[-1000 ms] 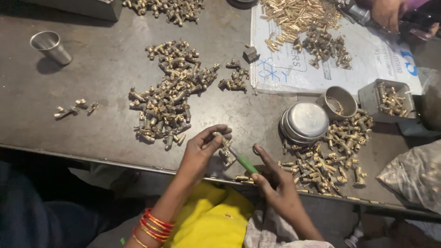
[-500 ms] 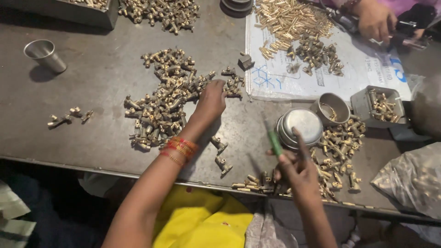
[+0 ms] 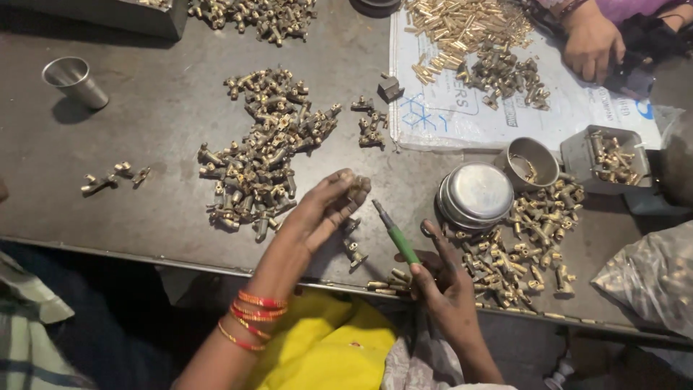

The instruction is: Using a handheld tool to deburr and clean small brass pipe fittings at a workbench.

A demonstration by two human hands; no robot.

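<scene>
Left hand [image 3: 328, 209] back from pile, fingertips pinching brass fitting [image 3: 359, 185]

A single head-worn camera is looking steeply down, almost from overhead, onto a dark metal table [image 3: 144, 130] that is filling most of the frame. It is facing away from the wearer, whose forearms are entering from the bottom centre. The near table edge is running across the lower part of the frame. It is sitting fairly close, and another person's hand [image 3: 592, 45] is showing at the upper right.
</scene>
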